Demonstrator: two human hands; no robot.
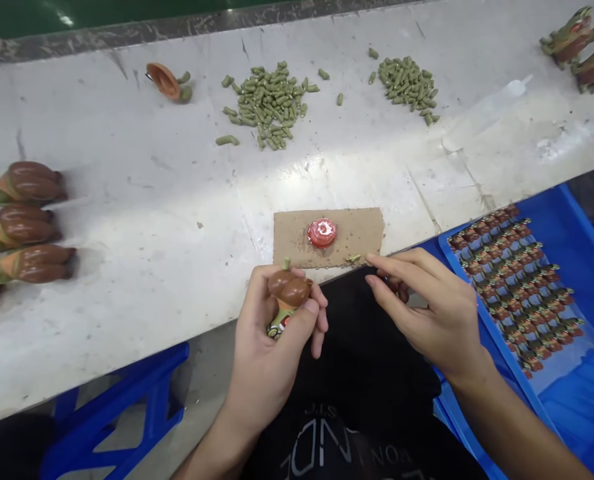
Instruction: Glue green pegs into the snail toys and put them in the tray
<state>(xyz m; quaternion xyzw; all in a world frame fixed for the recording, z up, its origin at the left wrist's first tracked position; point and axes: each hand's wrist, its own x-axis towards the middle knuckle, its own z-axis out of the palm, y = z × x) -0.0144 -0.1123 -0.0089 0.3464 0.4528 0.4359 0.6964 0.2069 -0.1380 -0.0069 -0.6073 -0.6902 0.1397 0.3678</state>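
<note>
My left hand (269,357) is closed around a small toy figurine (291,288) with glossy brown rounded parts and a green, red-marked head that points down toward my palm. A short green stub sticks up from its top end. Just right of it, my right hand (434,310) hangs at the table edge with thumb and forefinger a little apart, and nothing shows between them. Near its forefinger, small yellow-green bits (353,259) lie on a piece of cardboard (287,233). A round red lid-like dish (321,233), shiny and wet-looking, sits on the cardboard.
Two piles of green pegs, a larger pile (271,103) and a smaller pile (407,83), lie farther back. An orange-brown cup-shaped part (164,81) is at back left. Brown figurines (31,223) line the left. A blue crate (571,267) holds rows of small figures at right.
</note>
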